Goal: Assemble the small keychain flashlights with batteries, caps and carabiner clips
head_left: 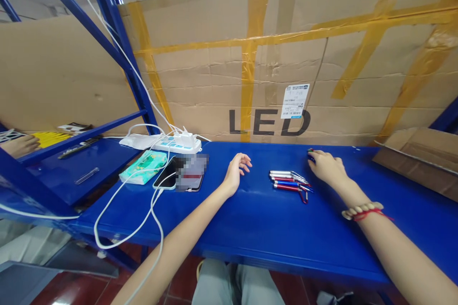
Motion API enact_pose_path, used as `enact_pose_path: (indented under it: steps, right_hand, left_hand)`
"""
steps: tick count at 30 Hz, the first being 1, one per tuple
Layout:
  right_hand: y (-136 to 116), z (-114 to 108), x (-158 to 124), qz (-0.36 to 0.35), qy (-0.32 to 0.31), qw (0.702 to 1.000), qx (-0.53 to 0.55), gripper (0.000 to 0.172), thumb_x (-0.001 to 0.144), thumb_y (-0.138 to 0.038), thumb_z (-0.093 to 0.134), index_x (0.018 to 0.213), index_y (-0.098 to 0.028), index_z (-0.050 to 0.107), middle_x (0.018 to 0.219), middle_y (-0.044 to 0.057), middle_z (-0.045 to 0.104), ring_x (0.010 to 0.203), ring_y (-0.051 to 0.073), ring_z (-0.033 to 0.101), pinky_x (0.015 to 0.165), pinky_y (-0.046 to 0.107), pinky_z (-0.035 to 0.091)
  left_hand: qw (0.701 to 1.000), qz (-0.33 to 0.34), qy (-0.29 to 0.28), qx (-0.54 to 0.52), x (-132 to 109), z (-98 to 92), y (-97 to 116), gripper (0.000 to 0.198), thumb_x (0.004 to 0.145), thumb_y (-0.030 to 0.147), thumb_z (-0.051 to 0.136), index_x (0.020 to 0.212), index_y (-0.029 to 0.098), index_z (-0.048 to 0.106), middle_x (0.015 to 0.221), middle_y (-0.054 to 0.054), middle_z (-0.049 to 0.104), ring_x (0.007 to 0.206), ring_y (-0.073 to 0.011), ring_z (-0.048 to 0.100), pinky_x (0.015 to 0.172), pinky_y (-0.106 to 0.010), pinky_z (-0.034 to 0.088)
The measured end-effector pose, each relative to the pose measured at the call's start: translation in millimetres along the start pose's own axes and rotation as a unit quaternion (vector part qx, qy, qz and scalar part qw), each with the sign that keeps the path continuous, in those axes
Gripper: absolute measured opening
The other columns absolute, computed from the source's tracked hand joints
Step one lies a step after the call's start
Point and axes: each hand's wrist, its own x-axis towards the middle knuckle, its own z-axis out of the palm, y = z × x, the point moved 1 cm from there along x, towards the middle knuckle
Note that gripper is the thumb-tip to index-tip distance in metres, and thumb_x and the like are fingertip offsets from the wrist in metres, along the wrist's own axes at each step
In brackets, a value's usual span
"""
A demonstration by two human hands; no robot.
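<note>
My left hand (236, 171) rests on its edge on the blue shelf top, fingers loosely curved and apart, holding nothing. To its right lies a row of slim metallic tubes (288, 183) in silver, red and blue, side by side, with carabiner-like clips at their right ends. Beyond the row, my right hand (326, 167) is palm down on the shelf with its fingers curled. A small dark bit with green and red shows at its fingertips, mostly hidden, and I cannot make out what it is.
Left of my left hand lie a phone (164, 174), a partly blurred second device, a green tissue pack (143, 167) and a power strip (179, 143) with white cables. A cardboard tray (418, 162) stands right. A taped cardboard panel (207, 86) backs the shelf. Another person's hand (21, 145) shows far left.
</note>
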Motion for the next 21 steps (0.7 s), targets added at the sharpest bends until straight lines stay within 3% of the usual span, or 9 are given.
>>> enact_pose_path:
  steps: [6,14,21]
  right_hand:
    - [5,9,4,-0.003,-0.019,1.0,-0.018,0.033,0.087,-0.02,0.036,0.102,-0.014,0.065,0.119,0.015,0.059,0.107,0.028,0.053,0.083,0.042,0.04]
    - [4,14,5,-0.007,-0.038,0.999,-0.026,0.031,0.087,-0.027,0.039,0.102,-0.015,0.064,0.12,0.014,0.059,0.109,0.029,0.052,0.083,0.043,0.04]
    - [4,12,5,-0.005,-0.014,1.0,-0.025,0.034,0.085,-0.027,0.044,0.112,-0.017,0.06,0.119,0.015,0.059,0.107,0.029,0.053,0.083,0.042,0.04]
  left_hand:
    - [1.0,-0.007,-0.004,0.004,-1,1.1,3,0.029,0.084,0.03,0.029,0.071,0.016,0.051,0.067,-0.003,0.057,0.053,-0.0099,0.049,0.05,-0.021,0.031]
    - [1.0,-0.006,-0.006,0.005,0,0.2,3,0.029,0.084,0.029,0.029,0.07,0.016,0.051,0.066,-0.002,0.056,0.052,-0.0095,0.048,0.05,-0.021,0.031]
    - [1.0,-0.005,-0.005,0.007,2,-0.3,1,0.028,0.083,0.032,0.031,0.069,0.016,0.051,0.066,-0.002,0.056,0.051,-0.0094,0.047,0.049,-0.02,0.031]
